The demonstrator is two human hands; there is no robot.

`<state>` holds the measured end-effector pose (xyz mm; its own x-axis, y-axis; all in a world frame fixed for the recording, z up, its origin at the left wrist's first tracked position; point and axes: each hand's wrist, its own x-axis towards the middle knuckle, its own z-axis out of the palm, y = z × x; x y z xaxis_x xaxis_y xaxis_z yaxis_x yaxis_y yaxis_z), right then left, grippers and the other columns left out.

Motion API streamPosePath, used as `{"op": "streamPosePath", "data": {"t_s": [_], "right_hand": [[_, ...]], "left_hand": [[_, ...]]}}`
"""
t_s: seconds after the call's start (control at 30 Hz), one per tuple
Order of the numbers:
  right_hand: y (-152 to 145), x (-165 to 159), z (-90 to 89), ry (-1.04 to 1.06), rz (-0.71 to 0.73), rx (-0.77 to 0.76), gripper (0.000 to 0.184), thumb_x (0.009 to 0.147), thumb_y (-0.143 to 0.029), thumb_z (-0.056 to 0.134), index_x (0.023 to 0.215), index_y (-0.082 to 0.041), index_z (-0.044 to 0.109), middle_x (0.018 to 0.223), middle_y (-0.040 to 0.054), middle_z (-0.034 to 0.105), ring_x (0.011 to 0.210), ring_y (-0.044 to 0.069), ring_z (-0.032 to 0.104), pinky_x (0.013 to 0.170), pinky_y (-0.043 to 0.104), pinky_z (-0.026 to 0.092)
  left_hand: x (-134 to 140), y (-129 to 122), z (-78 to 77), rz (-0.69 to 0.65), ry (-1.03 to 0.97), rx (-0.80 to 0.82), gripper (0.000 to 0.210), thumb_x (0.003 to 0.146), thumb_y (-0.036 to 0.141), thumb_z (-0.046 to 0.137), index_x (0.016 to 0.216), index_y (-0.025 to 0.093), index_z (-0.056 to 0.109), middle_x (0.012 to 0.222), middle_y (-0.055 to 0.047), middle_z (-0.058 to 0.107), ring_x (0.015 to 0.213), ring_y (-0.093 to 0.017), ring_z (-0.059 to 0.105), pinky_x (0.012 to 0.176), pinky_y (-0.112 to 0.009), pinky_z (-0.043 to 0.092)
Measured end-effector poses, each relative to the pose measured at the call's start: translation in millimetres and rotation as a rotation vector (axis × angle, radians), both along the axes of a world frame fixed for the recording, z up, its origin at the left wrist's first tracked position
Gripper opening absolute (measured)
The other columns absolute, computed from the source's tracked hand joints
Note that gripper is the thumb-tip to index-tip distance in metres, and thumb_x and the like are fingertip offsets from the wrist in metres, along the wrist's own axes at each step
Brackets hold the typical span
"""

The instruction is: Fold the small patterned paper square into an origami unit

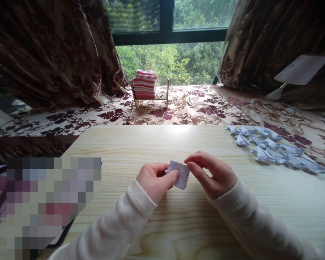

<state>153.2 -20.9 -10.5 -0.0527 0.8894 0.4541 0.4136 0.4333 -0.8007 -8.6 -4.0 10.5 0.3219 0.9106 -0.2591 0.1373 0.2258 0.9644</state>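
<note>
Pale wood-grain table before a window; folded white paper pieces clustered at far right. Folded paper square: above mid-table, gripped by my left hand between thumb and fingers. My right hand, fingers curled, is at the square's far right corner; whether it pinches the paper I cannot tell.

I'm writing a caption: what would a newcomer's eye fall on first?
Probably the left hand holding a small folded paper over the middle of the table, the right hand close at its corner. Next, the cluster of white folded pieces at the table's far right. Beyond, a pink-and-white stack sits on a rack before the window.
</note>
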Motion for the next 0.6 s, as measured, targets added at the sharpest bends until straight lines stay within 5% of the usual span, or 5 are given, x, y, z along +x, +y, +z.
{"op": "streamPosePath", "data": {"t_s": [0.1,0.3,0.6], "right_hand": [[-0.7,0.1,1.5,-0.036,0.031,0.049,0.008,0.082,-0.021,0.053,0.086,-0.019,0.059,0.070,0.0003,0.055,0.061,0.011,0.051,0.054,0.024,0.041],[-1.9,-2.3,-3.0,0.012,0.064,-0.070,0.009,0.076,-0.020,0.057,0.084,-0.018,0.059,0.065,-0.0015,0.054,0.057,0.009,0.049,0.048,0.022,0.040],[0.7,1.4,-3.2,-0.038,0.085,0.011,0.003,0.077,-0.016,0.056,0.078,-0.017,0.058,0.063,-0.0009,0.055,0.052,0.009,0.049,0.046,0.022,0.042]], "left_hand": [[-0.1,1.7,-0.9,0.091,-0.049,0.006,0.024,0.064,0.032,0.066,0.074,0.011,0.071,0.054,0.000,0.058,0.048,-0.008,0.047,0.048,-0.021,0.040],[0.2,1.9,-0.6,0.057,-0.128,-0.049,0.028,0.063,0.034,0.068,0.074,0.009,0.072,0.057,-0.001,0.061,0.046,-0.008,0.050,0.045,-0.020,0.046],[1.8,-2.0,7.9,0.013,-0.004,-0.086,0.015,0.062,0.023,0.061,0.050,0.013,0.063,0.042,0.002,0.054,0.041,-0.008,0.049,0.044,-0.019,0.043]]}}
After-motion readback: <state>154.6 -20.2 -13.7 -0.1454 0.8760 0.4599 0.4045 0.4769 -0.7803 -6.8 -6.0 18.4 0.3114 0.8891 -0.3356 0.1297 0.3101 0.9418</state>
